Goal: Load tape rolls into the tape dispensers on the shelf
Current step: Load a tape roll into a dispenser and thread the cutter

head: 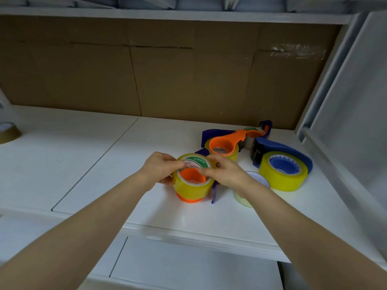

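A yellow tape roll (192,188) sits over the orange hub of a dispenser (191,175) on the white shelf (125,164). My left hand (160,168) grips the roll's left side, with fingers over its top rim. My right hand (225,171) pinches the roll's top rim on the right side. A blue part of the dispenser (214,194) sticks out below my right wrist. Behind lies an orange dispenser with a yellow roll (224,148). To the right, a blue dispenser holds a yellow roll (282,172).
A pale loose tape roll (244,198) lies under my right wrist. A brown tape roll (8,132) sits at the shelf's far left. Cardboard (167,70) lines the back. A white side panel (345,122) bounds the right. Another shelf board runs overhead.
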Motion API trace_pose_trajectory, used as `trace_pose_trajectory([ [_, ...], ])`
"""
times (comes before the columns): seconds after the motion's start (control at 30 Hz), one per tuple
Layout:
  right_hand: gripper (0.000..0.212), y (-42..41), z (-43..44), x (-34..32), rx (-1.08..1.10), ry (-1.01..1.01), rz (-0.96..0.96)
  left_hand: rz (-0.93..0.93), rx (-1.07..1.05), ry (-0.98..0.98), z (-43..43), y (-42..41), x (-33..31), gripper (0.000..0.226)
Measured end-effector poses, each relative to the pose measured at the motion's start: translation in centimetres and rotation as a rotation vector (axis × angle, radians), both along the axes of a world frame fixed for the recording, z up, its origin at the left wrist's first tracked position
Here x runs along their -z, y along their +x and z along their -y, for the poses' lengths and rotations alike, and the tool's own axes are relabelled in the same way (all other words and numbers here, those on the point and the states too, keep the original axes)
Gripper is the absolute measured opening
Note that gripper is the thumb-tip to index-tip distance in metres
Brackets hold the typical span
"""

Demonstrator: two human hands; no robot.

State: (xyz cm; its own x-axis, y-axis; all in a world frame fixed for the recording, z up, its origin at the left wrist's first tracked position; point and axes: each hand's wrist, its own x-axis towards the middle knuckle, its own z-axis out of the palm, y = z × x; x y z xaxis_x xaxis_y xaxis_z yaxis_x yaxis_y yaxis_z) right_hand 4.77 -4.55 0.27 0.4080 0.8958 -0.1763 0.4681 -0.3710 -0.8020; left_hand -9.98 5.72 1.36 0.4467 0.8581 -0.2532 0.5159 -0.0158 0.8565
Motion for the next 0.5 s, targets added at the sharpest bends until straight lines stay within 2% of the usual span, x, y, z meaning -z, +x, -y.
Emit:
trace_pose_trajectory([
  [0.13, 0.057, 0.0, 0.0, 0.7, 0.017, 0.038, -0.010, -0.081, 0.074, 0.020, -0.3, 0.0, 0.7, 0.032],
  [0.23, 0.041, 0.0, 0.0, 1.0, -0.005, 0.053, -0.037, -0.100, 0.074, 0.027, -0.3, -0.4, 1.6, 0.042],
  [0.3, 0.028, -0.5, 0.2, 0.7, -0.018, -0.034, 0.039, -0.133, 0.051, 0.001, -0.2, -0.6, 2.1, 0.055],
  [0.37, 0.016, -1.1, 0.1, 0.6, -0.004, -0.118, 0.116, -0.131, 0.021, -0.080, 0.2, -0.5, 2.5, 0.052],
  [0.43, 0.015, -1.6, -0.3, 0.7, 0.033, -0.156, 0.147, -0.115, 0.015, -0.134, 0.5, -0.4, 2.7, 0.042],
  [0.5, 0.012, -2.0, -0.5, 1.0, 0.105, -0.112, 0.057, -0.029, -0.020, -0.194, 0.7, -0.6, 2.5, 0.037],
])
